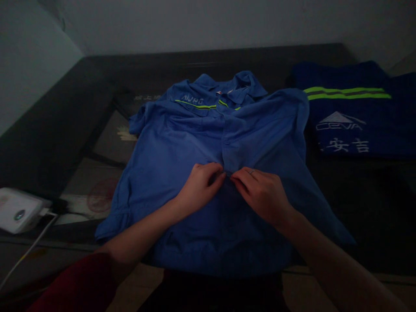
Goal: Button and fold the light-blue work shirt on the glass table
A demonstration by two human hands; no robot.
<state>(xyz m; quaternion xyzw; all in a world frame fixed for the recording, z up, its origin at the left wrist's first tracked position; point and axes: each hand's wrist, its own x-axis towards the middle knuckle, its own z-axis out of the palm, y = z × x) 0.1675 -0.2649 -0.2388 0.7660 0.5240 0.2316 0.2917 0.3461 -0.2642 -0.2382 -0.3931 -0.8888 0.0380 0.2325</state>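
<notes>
A blue work shirt [182,147] with a collar and a yellow-green stripe across the chest lies spread out, its collar away from me. My left hand [206,182] pinches the front edge near the middle of the shirt. Close beside it, my right hand [260,188], with a ring on one finger, pinches the same front opening from the other side. The fingertips of both hands nearly meet there. Whatever small fastening lies between them is too dark and small to make out.
A folded dark blue garment [351,112] with yellow-green stripes and white lettering lies at the right. At the left edge is a white device [21,210] with a cable [30,251]. The dark table [65,112] meets a pale wall [195,26] at the back.
</notes>
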